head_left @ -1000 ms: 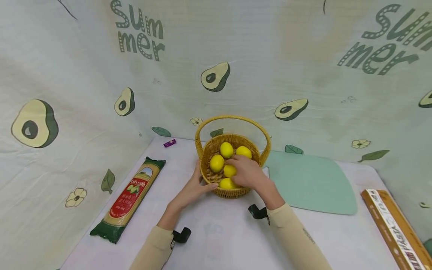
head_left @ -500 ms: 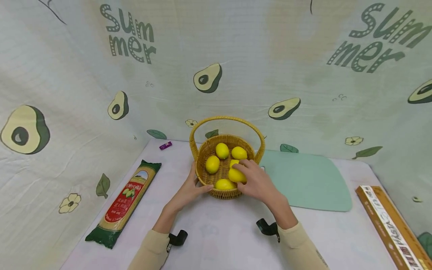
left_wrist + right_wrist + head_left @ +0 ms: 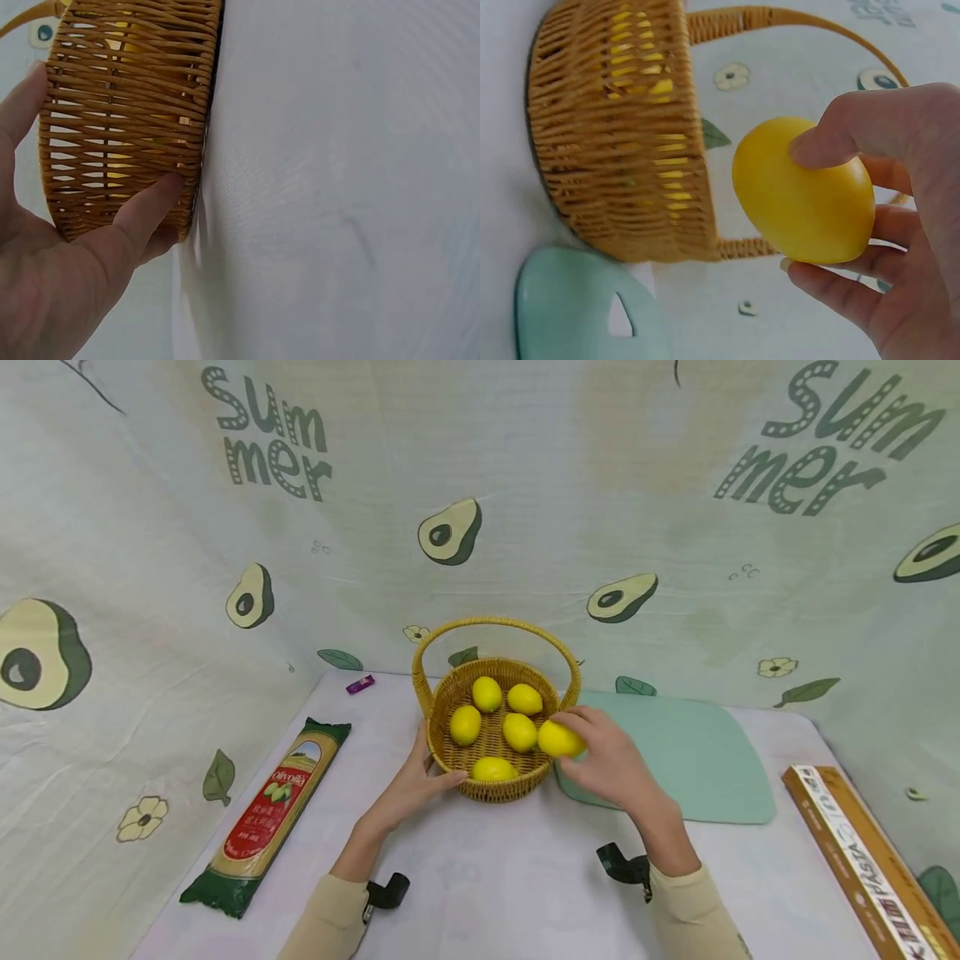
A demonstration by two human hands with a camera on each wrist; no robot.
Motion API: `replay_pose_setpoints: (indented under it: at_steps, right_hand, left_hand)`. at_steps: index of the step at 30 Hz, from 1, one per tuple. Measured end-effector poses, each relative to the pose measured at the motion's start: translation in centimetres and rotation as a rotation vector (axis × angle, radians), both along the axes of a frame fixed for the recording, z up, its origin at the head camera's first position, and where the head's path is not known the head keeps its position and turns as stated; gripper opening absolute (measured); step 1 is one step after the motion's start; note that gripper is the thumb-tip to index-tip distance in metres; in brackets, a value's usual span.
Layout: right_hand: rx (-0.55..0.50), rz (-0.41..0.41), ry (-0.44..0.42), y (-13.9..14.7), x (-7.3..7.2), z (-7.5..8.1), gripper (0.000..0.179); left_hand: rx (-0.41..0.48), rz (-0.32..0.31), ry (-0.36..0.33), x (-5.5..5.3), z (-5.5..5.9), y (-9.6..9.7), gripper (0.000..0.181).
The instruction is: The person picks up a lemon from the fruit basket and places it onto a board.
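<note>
A yellow lemon (image 3: 561, 740) is held between the thumb and fingers of my right hand (image 3: 611, 760), just past the right rim of a round wicker basket (image 3: 504, 791). The right wrist view shows this lemon (image 3: 802, 191) above the rim level, apart from the basket wall (image 3: 622, 142). Several more lemons (image 3: 465, 725) lie in the basket. My left hand (image 3: 411, 783) grips the basket's near left side. In the left wrist view its thumb is at the rim and a finger presses low on the woven wall (image 3: 124, 127).
A pale green cutting board (image 3: 690, 768) lies right of the basket, partly under my right hand. A pasta packet (image 3: 270, 814) lies at left, with a small purple wrapped item (image 3: 360, 684) behind it. A long pasta box (image 3: 862, 860) lies at far right.
My right hand has lifted a lemon out from among the others and carried it right, over the basket's rim. My left hand stays on the basket. The head view has shifted slightly right.
</note>
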State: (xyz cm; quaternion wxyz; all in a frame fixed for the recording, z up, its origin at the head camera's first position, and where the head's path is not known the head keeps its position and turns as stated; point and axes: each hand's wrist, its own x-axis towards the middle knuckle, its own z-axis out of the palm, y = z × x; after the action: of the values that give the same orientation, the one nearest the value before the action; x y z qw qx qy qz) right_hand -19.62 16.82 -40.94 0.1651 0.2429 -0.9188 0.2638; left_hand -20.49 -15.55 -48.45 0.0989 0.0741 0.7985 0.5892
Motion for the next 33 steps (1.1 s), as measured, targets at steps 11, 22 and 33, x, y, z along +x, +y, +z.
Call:
replay_pose_setpoints:
  at_steps: [11, 22, 33]
  right_hand:
    - [-0.006, -0.101, -0.118, 2.9, -0.5, 0.1, 0.048]
    - [-0.024, -0.193, -0.247, 6.3, -2.9, -2.8, 0.051]
    - [-0.072, -0.225, -0.265, 8.4, -5.3, -7.1, 0.053]
  left_hand:
    - [-0.004, -0.008, 0.010, 0.0, 0.0, -0.2, 0.113]
    - [-0.015, -0.006, 0.024, 0.1, 0.3, 0.0, 0.115]
    - [0.001, -0.005, 0.022, 0.2, 0.2, 0.0, 0.114]
